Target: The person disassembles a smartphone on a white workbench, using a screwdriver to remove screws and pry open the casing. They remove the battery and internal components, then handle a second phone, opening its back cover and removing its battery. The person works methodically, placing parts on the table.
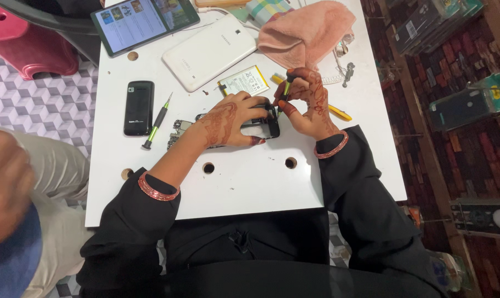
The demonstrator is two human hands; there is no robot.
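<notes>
My left hand lies flat over an opened black phone on the white table, holding it down. My right hand grips a small green-and-black screwdriver, upright, its tip at the phone's top right edge. Both hands carry dark henna patterns and pink bangles at the wrists. A small circuit board pokes out from under my left wrist. Most of the phone is hidden by my fingers.
A second green screwdriver and a black phone lie to the left. A flat battery, a white tablet, a lit tablet, a pink cloth and a yellow tool sit beyond. Another person's blurred arm is at left.
</notes>
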